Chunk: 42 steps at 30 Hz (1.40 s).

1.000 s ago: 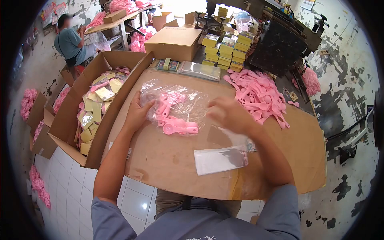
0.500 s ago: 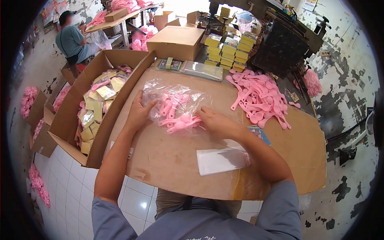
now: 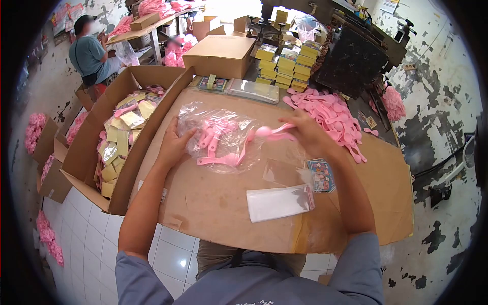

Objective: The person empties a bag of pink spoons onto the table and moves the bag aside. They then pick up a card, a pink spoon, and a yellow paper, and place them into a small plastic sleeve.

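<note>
My left hand (image 3: 174, 145) grips the left edge of a clear plastic bag (image 3: 195, 114), thumb on top. Inside or under its film lie several pink plastic spoons (image 3: 218, 160). To the right, my right hand (image 3: 309, 133) is closed around the handles of a few more pink spoons (image 3: 264, 131), whose bowls point left over the bag's right side. Just beyond that hand spreads a large heap of loose pink spoons (image 3: 333, 119). Below it on the cardboard are small printed cards (image 3: 321, 175) and a stack of clear sleeves (image 3: 277, 203).
At the left stands a long open carton (image 3: 122, 188) holding packed pouches. A closed box (image 3: 218, 53), a pack of clear sleeves (image 3: 252, 90) and stacks of yellow-edged cards (image 3: 287, 63) line the back. A dark machine (image 3: 351, 61) is behind the heap. Another person (image 3: 91, 53) sits far left.
My right hand has moved right and slightly away from me, drawing a few spoons from the bag. Its move uncovers the printed cards. My left hand stays on the bag.
</note>
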Tool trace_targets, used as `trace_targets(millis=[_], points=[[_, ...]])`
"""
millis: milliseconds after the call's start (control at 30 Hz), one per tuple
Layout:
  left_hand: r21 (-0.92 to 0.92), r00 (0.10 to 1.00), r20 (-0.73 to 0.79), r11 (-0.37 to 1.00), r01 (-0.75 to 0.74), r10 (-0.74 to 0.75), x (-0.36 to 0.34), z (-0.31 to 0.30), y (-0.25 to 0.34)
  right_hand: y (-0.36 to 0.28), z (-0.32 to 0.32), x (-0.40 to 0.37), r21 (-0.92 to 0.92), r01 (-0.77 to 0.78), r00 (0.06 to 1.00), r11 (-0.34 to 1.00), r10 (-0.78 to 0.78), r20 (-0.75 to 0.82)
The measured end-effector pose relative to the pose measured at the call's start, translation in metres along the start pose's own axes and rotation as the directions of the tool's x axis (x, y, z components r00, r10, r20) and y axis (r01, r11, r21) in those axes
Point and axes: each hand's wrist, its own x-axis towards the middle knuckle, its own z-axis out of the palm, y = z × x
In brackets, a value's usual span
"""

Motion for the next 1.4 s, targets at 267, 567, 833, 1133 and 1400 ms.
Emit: trace_targets(millis=[267,567,833,1133,1400], points=[[-0.009,1.0,0.023,1.0,-0.001,0.002,0.001,-0.001,-0.004,0.105,-0.078,-0.009,-0.388,-0.301,0.807,0.871,0.016,-0.591],[0.006,0.999,0.047,1.0,-0.012,0.011,0.0,0.0,0.004,-0.028,0.058,0.001,-0.052,0.146,0.984,0.988,-0.151,-0.094],[-0.041,0.996,0.075,0.998,-0.038,0.041,-0.002,0.001,0.01,-0.035,0.103,0.026,-0.091,0.099,0.992,0.991,-0.106,-0.074],[-0.02,0.998,-0.017,0.998,-0.066,0.066,-0.009,0.007,0.02,-0.066,0.089,0.018,-0.178,0.218,0.923,0.96,-0.143,0.358],[-0.042,0.997,-0.014,0.996,-0.081,0.081,-0.011,0.006,0.037,-0.046,0.073,-0.011,-0.159,0.224,0.955,0.962,-0.184,0.233]])
